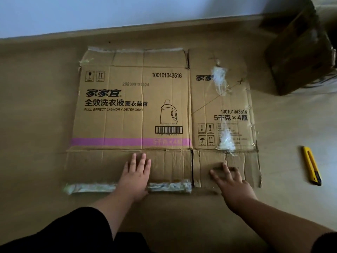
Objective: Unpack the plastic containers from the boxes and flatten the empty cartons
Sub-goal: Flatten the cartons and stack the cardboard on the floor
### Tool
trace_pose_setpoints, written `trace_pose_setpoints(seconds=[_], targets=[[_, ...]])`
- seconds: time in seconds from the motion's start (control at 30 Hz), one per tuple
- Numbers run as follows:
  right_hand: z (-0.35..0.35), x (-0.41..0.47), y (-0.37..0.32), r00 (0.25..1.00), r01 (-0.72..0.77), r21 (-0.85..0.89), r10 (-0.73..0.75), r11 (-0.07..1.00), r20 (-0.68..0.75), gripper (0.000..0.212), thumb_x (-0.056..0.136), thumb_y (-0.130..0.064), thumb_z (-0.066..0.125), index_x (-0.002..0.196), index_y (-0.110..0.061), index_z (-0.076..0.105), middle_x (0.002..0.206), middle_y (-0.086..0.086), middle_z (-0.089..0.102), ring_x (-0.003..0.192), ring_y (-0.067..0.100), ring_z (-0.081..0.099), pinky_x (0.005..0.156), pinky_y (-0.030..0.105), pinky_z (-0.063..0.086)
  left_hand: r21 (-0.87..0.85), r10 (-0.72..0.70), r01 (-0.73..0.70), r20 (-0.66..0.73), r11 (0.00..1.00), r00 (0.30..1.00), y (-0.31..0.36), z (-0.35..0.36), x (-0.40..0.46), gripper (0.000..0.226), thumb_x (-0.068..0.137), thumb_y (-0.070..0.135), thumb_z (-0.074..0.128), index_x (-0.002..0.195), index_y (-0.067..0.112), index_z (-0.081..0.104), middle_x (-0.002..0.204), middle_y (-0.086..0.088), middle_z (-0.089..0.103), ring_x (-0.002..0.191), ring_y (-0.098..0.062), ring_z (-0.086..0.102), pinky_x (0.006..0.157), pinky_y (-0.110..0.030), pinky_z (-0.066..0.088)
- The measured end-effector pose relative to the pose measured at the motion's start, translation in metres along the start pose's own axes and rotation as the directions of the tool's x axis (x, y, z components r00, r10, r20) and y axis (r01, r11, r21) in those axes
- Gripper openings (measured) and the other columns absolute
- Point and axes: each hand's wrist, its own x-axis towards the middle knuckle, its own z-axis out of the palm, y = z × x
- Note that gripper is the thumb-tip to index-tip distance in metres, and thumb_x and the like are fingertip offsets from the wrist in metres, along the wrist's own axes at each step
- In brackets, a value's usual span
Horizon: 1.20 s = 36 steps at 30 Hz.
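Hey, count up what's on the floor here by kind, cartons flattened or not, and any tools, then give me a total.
Flattened carton: 1
Unflattened carton: 1
Yellow utility knife: 1
Total: 3

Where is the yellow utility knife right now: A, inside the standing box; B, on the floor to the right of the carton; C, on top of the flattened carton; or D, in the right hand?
B: the yellow utility knife lies on the floor right of the flattened carton, clear of both hands.

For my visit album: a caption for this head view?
Both hands, left and right, press a flattened carton on the floor; yellow knife beside it.
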Motion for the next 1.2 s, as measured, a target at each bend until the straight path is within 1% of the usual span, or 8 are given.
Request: trace_pose_setpoints(seconds=[0.1,0.2,0.37,0.6,0.8,0.9,1.03,1.2], targets=[[-0.005,0.005,-0.001,0.999,-0.048,0.009,0.048,0.999,0.006,0.095,0.096,0.000,0.037,0.144,-0.042,-0.034,0.152,0.012,-0.039,0.149,0.045,-0.008,0.098,0.040,0.047,0.079,0.113,-0.111,-0.020,0.991,0.993,-0.001,-0.004,0.006,0.090,0.095,0.043,0.051,0.156,0.013,-0.009,0.162,-0.010,-0.022,0.146,-0.044,-0.020,0.120,-0.058,0.006],[-0.008,0.017,0.005,0.990,-0.142,0.099,0.143,0.985,-0.008,0.091,0.098,-0.003,0.033,0.139,-0.042,-0.039,0.154,0.016,-0.035,0.149,0.045,-0.007,0.090,0.039,0.053,0.101,0.182,-0.177,-0.048,0.979,0.982,0.012,-0.010,0.018,0.072,0.099,0.031,0.038,0.157,0.012,-0.001,0.165,-0.009,-0.012,0.149,-0.041,-0.014,0.120,-0.057,0.007],[-0.025,0.038,0.044,0.975,-0.219,0.181,0.224,0.959,-0.007,0.078,0.101,-0.050,0.039,0.148,-0.047,-0.023,0.162,0.010,-0.023,0.152,0.037,-0.002,0.109,0.049,0.038,0.097,0.208,-0.202,-0.060,0.975,0.976,0.041,-0.038,0.043,0.072,0.099,0.031,0.040,0.157,0.013,0.002,0.165,-0.007,-0.011,0.149,-0.042,-0.011,0.119,-0.059,0.009],[-0.047,0.070,0.095,0.961,-0.278,0.284,0.266,0.918,0.079,0.087,0.095,-0.056,0.048,0.154,-0.039,-0.014,0.164,0.012,-0.016,0.151,0.037,0.007,0.114,0.053,0.033,0.107,0.147,-0.136,-0.102,0.985,0.984,0.081,-0.068,0.067,0.074,0.100,0.036,0.043,0.157,0.013,0.001,0.165,-0.006,-0.011,0.149,-0.043,-0.006,0.119,-0.055,0.017],[-0.050,0.083,0.108,0.972,-0.228,0.205,0.212,0.952,0.098,0.094,0.093,-0.058,0.051,0.154,-0.037,-0.016,0.163,0.017,-0.016,0.149,0.041,0.012,0.114,0.052,0.033,0.077,0.081,-0.075,-0.079,0.994,0.994,0.088,-0.075,0.071,0.074,0.101,0.031,0.043,0.157,0.015,-0.001,0.165,-0.004,-0.013,0.150,-0.039,-0.007,0.120,-0.051,0.017],[-0.065,0.079,0.112,0.981,-0.189,0.079,0.186,0.979,0.046,0.081,0.098,-0.050,0.045,0.156,-0.032,-0.008,0.164,0.020,0.002,0.146,0.036,0.026,0.113,0.046,0.031,0.053,0.061,-0.060,-0.022,0.997,0.998,0.094,-0.087,0.068,0.078,0.098,0.029,0.046,0.157,0.012,-0.003,0.165,-0.005,-0.013,0.151,-0.038,-0.004,0.117,-0.048,0.024],[-0.081,0.081,0.120,0.990,-0.144,0.028,0.143,0.989,0.013,0.067,0.101,-0.038,0.041,0.157,-0.033,0.006,0.155,0.015,0.036,0.127,0.029,0.053,0.094,0.041,0.046,0.032,0.034,-0.034,-0.003,0.999,0.999,0.101,-0.092,0.057,0.078,0.099,0.024,0.045,0.156,0.008,-0.006,0.165,-0.007,-0.013,0.151,-0.036,-0.002,0.115,-0.048,0.032],[-0.093,0.078,0.122,0.991,-0.134,0.047,0.135,0.990,-0.020,0.056,0.099,-0.029,0.043,0.152,-0.037,0.026,0.133,-0.001,0.060,0.115,0.021,0.060,0.075,0.036,0.044,-0.025,0.015,-0.016,-0.042,1.000,0.999,0.104,-0.092,0.047,0.073,0.101,0.016,0.045,0.157,0.014,-0.003,0.165,-0.003,-0.010,0.152,-0.028,0.002,0.112,-0.047,0.038]])
